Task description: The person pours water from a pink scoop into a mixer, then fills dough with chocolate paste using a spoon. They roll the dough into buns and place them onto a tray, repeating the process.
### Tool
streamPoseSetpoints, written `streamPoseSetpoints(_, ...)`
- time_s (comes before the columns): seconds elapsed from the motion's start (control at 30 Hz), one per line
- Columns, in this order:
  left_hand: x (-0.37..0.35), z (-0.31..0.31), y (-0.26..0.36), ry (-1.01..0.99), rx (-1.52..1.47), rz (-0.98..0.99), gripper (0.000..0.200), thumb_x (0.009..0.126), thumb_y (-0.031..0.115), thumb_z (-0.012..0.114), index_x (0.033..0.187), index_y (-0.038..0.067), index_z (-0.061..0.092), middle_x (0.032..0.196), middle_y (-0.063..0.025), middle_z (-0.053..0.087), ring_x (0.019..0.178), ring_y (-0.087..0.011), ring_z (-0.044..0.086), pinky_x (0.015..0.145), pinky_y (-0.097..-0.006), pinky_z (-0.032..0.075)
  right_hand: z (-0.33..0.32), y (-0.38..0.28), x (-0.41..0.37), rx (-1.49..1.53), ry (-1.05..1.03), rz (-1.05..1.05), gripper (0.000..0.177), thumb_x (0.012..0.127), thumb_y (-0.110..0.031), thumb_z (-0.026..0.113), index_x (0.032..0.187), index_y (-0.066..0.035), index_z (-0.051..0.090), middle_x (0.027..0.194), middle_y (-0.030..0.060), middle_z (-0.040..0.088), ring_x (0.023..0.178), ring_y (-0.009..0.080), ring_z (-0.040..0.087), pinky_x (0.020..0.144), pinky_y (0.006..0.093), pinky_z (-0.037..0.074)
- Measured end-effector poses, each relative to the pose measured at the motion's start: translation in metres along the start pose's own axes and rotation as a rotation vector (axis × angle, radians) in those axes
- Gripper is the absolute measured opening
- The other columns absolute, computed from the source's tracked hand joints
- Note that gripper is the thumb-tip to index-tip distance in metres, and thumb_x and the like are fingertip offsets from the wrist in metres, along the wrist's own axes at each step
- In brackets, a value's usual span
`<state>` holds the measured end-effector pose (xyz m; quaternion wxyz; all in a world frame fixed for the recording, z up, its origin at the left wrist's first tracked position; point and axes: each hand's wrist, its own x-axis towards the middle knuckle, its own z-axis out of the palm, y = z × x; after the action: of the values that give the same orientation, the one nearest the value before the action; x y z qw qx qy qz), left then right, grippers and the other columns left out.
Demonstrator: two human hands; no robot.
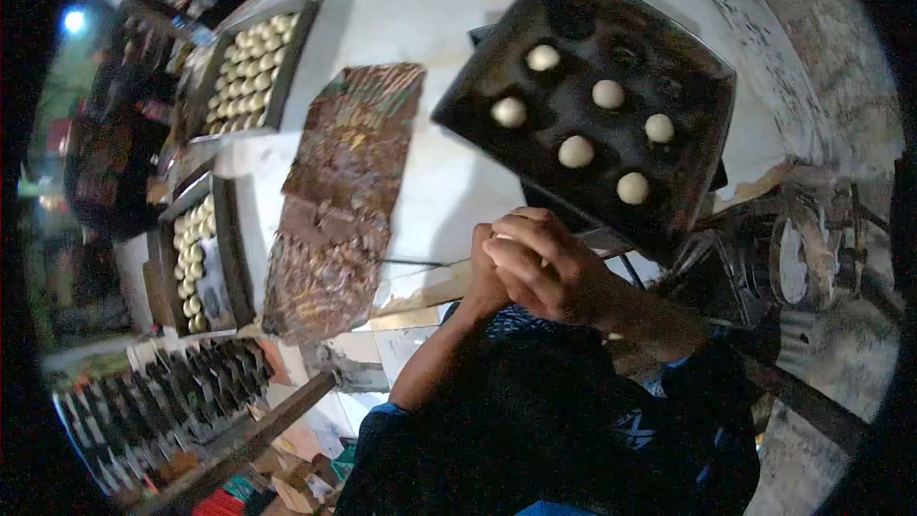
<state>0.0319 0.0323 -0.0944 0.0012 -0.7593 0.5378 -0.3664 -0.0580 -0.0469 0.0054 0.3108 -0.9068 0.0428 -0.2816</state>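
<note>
My left hand (487, 272) and my right hand (549, 263) are closed together in front of my chest, the right fingers wrapped over the left. A small pale patch shows between the fingers; what lies inside the palms is hidden. Just beyond them, a dark baking tray (535, 164) sits at an angle on the white table. Several round dough balls lie spaced apart on it, one dough ball (575, 152) near the middle and another dough ball (632, 188) close to the near edge.
Left of the tray lies a stained brown sheet (330, 201). Farther left stand two more trays with dough balls, an upper tray (298, 67) in tight rows and a lower tray (234, 258). A machine (798, 253) stands at the right. Stacked dark metal pieces (172, 401) are at the lower left.
</note>
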Motion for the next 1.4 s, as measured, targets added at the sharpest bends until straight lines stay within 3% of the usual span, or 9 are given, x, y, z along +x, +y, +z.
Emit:
streamPoseSetpoints(0.13, 0.049, -0.011, -0.018, -0.973, -2.047, -0.315, 0.028, 0.084, 0.004, 0.063, 0.111, 0.002, 0.056, 0.078, 0.0011, 0.050, 0.065, -0.0082, 0.044, 0.059, -0.0235, 0.041, -0.038, 0.065, -0.017, 0.317, 0.060, 0.361, 0.019, 0.092, -0.016, 0.050, 0.100, -0.002, 0.058, 0.099, 0.0126, 0.060, 0.094, 0.0222, 0.059, 0.085, 0.0355, 0.047)
streamPoseSetpoints(0.17, 0.059, -0.011, -0.026, -0.973, -2.057, -0.304, 0.028, 0.084, 0.004, 0.063, 0.111, 0.002, 0.056, 0.078, 0.0011, 0.050, 0.065, -0.0082, 0.044, 0.059, -0.0235, 0.041, -0.050, 0.079, -0.020, 0.418, 0.099, 0.552, 0.020, 0.093, -0.018, 0.048, 0.100, -0.002, 0.059, 0.097, 0.0107, 0.061, 0.093, 0.0189, 0.059, 0.085, 0.0332, 0.046)
streamPoseSetpoints(0.23, 0.072, -0.006, -0.045, -0.951, -1.903, -0.247, 0.047, 0.078, 0.001, 0.071, 0.121, 0.001, 0.054, 0.075, 0.0023, 0.044, 0.066, -0.0064, 0.041, 0.061, -0.0216, 0.039, -0.074, 0.120, -0.016, 0.683, 0.231, 0.840, 0.025, 0.094, -0.021, 0.046, 0.103, -0.002, 0.059, 0.097, 0.0082, 0.061, 0.094, 0.0147, 0.057, 0.085, 0.0295, 0.045)
streamPoseSetpoints(0.4, 0.044, 0.015, -0.092, -0.753, -1.842, -0.561, 0.046, 0.075, 0.002, 0.074, 0.118, 0.003, 0.055, 0.071, 0.0049, 0.040, 0.065, -0.0052, 0.040, 0.058, -0.0190, 0.034, -0.119, 0.264, 0.019, -0.082, 0.356, 0.641, 0.032, 0.096, -0.025, 0.049, 0.108, 0.003, 0.058, 0.109, 0.0133, 0.060, 0.100, 0.0234, 0.058, 0.088, 0.0350, 0.045)
streamPoseSetpoints(0.67, -0.059, 0.027, -0.174, -0.340, -1.702, -1.002, 0.030, 0.079, 0.001, 0.071, 0.105, 0.005, 0.057, 0.071, 0.0048, 0.042, 0.065, -0.0042, 0.039, 0.059, -0.0183, 0.032, -0.102, 0.330, -0.007, -0.616, -0.172, 0.619, 0.052, 0.094, -0.023, 0.052, 0.139, -0.003, 0.033, 0.145, 0.0208, 0.030, 0.134, 0.0367, 0.030, 0.110, 0.0427, 0.026)
streamPoseSetpoints(0.9, -0.159, 0.051, -0.328, -0.200, -1.177, -1.007, 0.007, 0.078, 0.002, 0.065, 0.084, 0.003, 0.067, 0.077, -0.0091, 0.060, 0.070, -0.0179, 0.055, 0.063, -0.0283, 0.043, -0.099, 0.198, 0.030, -0.688, 0.444, 0.445, 0.044, 0.099, -0.030, 0.042, 0.132, 0.000, 0.045, 0.138, 0.0186, 0.042, 0.129, 0.0345, 0.036, 0.108, 0.0437, 0.029)
streamPoseSetpoints(1.03, -0.202, 0.105, -0.487, -0.021, -0.406, -1.144, 0.021, 0.079, 0.020, 0.069, 0.092, 0.004, 0.069, 0.084, -0.0155, 0.061, 0.075, -0.0291, 0.059, 0.069, -0.0369, 0.048, -0.037, 0.130, 0.009, -0.531, 0.508, 0.338, 0.034, 0.099, -0.024, 0.044, 0.121, -0.001, 0.055, 0.127, 0.0148, 0.051, 0.119, 0.0307, 0.048, 0.098, 0.0417, 0.041)
streamPoseSetpoints(1.17, -0.273, 0.209, -0.633, -0.537, -0.210, -1.492, 0.067, 0.083, 0.057, 0.051, 0.093, -0.008, 0.066, 0.102, -0.0315, 0.061, 0.100, -0.0397, 0.060, 0.084, -0.0477, 0.046, -0.013, 0.066, 0.003, -0.857, 0.221, 0.320, 0.031, 0.098, -0.023, 0.046, 0.114, 0.000, 0.060, 0.124, 0.0136, 0.052, 0.112, 0.0286, 0.053, 0.092, 0.0401, 0.046)
streamPoseSetpoints(1.4, -0.264, 0.234, -0.647, -0.418, -0.081, -1.257, 0.056, 0.087, 0.049, 0.048, 0.094, -0.004, 0.066, 0.100, -0.0259, 0.062, 0.086, -0.0412, 0.059, 0.081, -0.0460, 0.045, -0.034, 0.017, 0.013, -0.732, 0.272, 0.386, 0.026, 0.097, -0.022, 0.049, 0.105, 0.001, 0.059, 0.111, 0.0122, 0.054, 0.093, 0.0239, 0.056, 0.077, 0.0379, 0.049)
